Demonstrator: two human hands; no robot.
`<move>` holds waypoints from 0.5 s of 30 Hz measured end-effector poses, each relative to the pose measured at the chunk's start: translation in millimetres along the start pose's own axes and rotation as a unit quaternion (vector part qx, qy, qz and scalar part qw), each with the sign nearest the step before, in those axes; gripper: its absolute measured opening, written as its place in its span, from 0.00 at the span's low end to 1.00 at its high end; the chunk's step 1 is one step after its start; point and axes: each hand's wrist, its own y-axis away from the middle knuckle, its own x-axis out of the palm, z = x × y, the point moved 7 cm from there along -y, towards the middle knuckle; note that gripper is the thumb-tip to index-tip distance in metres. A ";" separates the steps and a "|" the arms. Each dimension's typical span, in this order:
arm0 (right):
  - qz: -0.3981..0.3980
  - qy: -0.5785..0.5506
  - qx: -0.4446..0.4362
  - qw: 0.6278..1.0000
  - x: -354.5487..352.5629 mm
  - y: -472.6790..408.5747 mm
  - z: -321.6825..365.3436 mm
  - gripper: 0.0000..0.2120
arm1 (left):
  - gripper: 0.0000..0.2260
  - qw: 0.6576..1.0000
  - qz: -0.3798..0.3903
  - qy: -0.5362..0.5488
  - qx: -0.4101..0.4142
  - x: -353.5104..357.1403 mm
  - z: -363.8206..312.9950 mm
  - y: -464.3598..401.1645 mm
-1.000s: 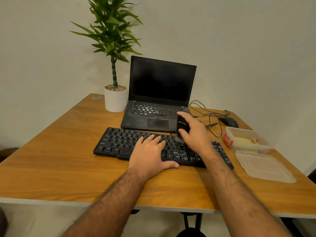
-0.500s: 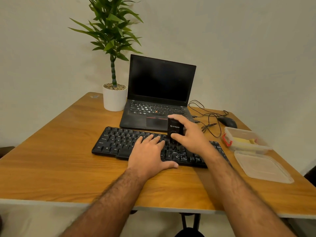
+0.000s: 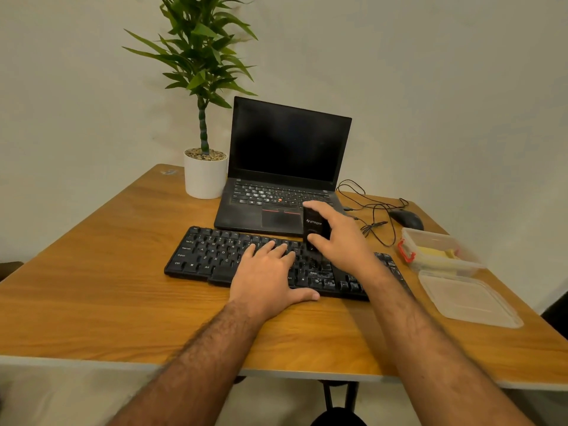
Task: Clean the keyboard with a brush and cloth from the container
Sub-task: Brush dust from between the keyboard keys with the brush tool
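From the head view, a black keyboard (image 3: 215,256) lies across the middle of the wooden surface (image 3: 92,287), just in front of an open black laptop (image 3: 285,167). The left hand (image 3: 270,272) rests flat on the keyboard's middle keys, fingers straight and spread, thumb lying on the surface at the near edge, holding nothing. The right hand (image 3: 341,238) grips a small black brush (image 3: 315,226) upright, thumb low on its front and index finger over its top; its lower end meets the keys near the keyboard's far edge, bristles too dark to make out. To the right stands a clear container (image 3: 442,252) with a red latch and something yellow inside, its lid (image 3: 467,299) lying just beside it, nearer the person. A black mouse (image 3: 407,219) and tangled cable (image 3: 372,216) sit behind the container, and a potted plant (image 3: 204,118) stands left of the laptop.
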 end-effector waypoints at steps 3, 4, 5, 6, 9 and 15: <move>0.047 -0.013 0.004 0.999 2.4 0.9 -2.6 0.30 | 0.47 1.000 -0.004 0.003 0.000 -1.0 0.2 -0.7; 0.055 0.005 0.005 0.998 -0.6 -1.6 -4.2 0.30 | 0.47 1.000 -0.003 0.005 0.000 -0.3 0.5 -1.2; 0.049 0.022 0.005 0.999 -4.0 -3.7 -3.8 0.30 | 0.47 1.000 -0.001 0.006 -0.001 0.7 0.8 -1.3; 0.031 0.022 0.003 0.999 -6.4 -4.4 -2.3 0.30 | 0.47 1.000 0.000 0.006 -0.001 1.1 0.8 -1.3; -0.001 -0.035 0.002 0.999 1.1 3.7 2.7 0.30 | 0.46 1.000 -0.001 0.003 -0.002 0.7 0.7 -0.2; 0.014 0.011 0.038 0.999 -15.5 2.7 -14.1 0.30 | 0.46 1.000 0.005 0.008 -0.002 1.0 0.7 -0.3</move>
